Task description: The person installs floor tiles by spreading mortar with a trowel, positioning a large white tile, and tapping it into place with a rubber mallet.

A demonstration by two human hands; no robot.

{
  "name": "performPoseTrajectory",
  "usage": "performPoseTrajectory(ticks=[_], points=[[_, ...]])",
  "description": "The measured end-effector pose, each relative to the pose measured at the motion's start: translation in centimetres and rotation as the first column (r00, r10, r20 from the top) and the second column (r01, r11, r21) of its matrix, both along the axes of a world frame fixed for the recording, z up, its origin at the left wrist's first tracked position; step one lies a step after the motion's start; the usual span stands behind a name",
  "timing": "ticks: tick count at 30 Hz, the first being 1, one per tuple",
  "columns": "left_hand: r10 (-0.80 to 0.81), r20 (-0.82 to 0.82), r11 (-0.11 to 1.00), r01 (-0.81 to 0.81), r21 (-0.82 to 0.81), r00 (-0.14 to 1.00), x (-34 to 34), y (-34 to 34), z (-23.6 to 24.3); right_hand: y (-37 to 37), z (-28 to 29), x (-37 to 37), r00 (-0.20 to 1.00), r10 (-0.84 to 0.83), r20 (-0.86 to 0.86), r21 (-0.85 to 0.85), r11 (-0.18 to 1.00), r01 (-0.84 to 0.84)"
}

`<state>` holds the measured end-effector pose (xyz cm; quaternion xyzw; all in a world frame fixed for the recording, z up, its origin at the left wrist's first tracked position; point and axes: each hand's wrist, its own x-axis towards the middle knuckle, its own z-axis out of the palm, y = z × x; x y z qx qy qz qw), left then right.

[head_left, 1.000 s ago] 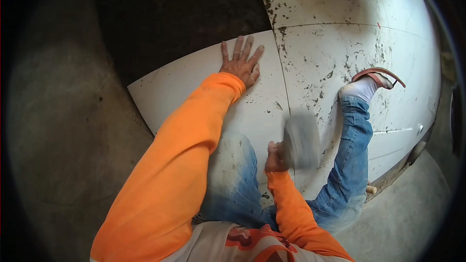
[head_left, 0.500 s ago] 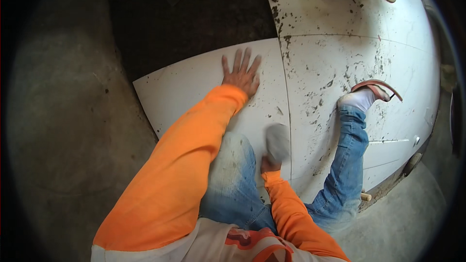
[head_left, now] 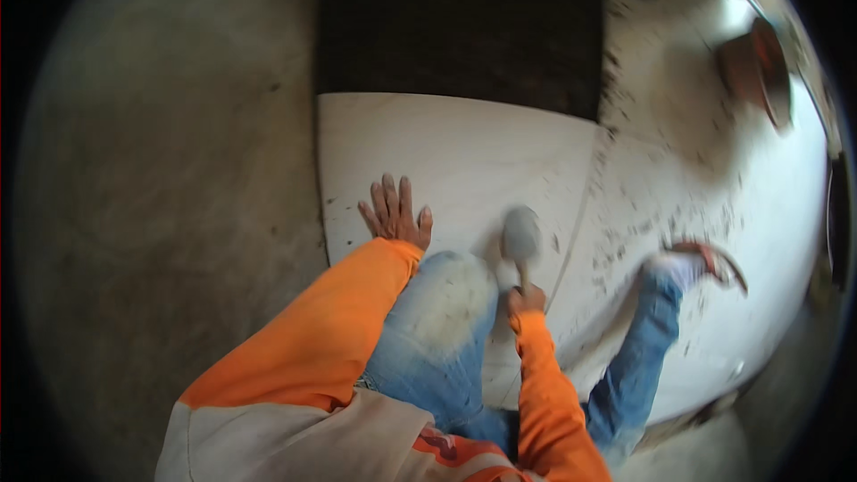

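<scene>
My left hand [head_left: 398,214] lies flat with its fingers spread on a large white floor tile [head_left: 455,147], near the tile's left edge. My right hand [head_left: 526,297] is wrapped round the short handle of a rubber mallet [head_left: 521,234]. The mallet's grey head is over the same tile, right of my knee; whether it touches the surface cannot be told through the blur. Dark bedding mortar [head_left: 455,36] borders the tile's far edge.
White tiles with dark crumbs [head_left: 625,223] extend to the right, where my sandalled foot [head_left: 705,266] rests. A brownish bucket [head_left: 759,71] stands at the far right. Bare grey concrete floor [head_left: 178,214] lies on the left.
My view has shifted, so the tile sits more squarely in it. My left hand now rests nearer the tile's left edge. The mallet, still in my right hand, has its head pointing forward.
</scene>
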<state>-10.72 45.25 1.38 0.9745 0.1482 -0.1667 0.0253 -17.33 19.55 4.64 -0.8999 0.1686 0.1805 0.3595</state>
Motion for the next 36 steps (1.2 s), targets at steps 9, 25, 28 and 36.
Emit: performPoseTrajectory(ticks=[9, 25, 28, 36], points=[[0.181, 0.022, 0.975, -0.177, -0.132, 0.983, -1.3, 1.6, 1.8, 4.0, 8.2, 8.6, 0.985, 0.171, 0.032, 0.105, 0.979, -0.174], [0.204, 0.012, 0.966, -0.199, -0.165, 0.979, -0.8, 1.0, 1.3, 3.3, 0.3, 10.7, 0.784, 0.561, 0.267, -0.247, 0.826, -0.507], [0.225, 0.027, 0.961, -0.218, -0.17, 0.974, -1.5, 2.0, 1.4, 3.6, 2.9, 12.1, 0.853, 0.508, -0.118, -0.014, 0.859, -0.513], [0.202, 0.04, 0.973, -0.196, -0.124, 0.979, -1.6, 1.6, 1.3, 4.8, 4.4, 11.9, 0.83, 0.534, 0.161, 0.059, 0.834, -0.548]])
